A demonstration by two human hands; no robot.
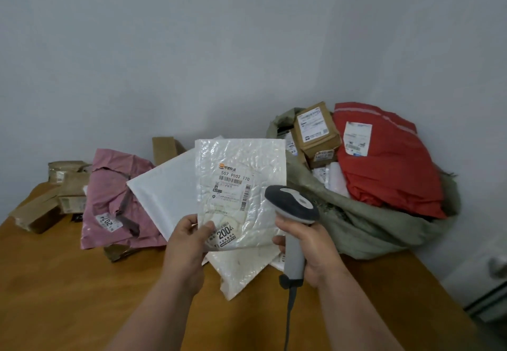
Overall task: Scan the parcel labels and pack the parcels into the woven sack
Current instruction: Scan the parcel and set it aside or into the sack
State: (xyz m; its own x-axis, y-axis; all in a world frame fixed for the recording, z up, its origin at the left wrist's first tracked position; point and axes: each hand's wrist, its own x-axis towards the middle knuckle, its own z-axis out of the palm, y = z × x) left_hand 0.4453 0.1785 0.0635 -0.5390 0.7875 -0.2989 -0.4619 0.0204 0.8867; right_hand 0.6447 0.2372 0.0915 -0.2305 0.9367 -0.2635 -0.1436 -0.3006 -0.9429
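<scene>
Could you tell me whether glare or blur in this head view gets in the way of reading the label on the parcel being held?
Head view: the white parcel held by the left hand has crinkled film with mild glare; the label's large print "507 P802 T70" reads, fine print is blurred. The scanner in the right hand is sharp; the edges bend, wide-angle.
</scene>
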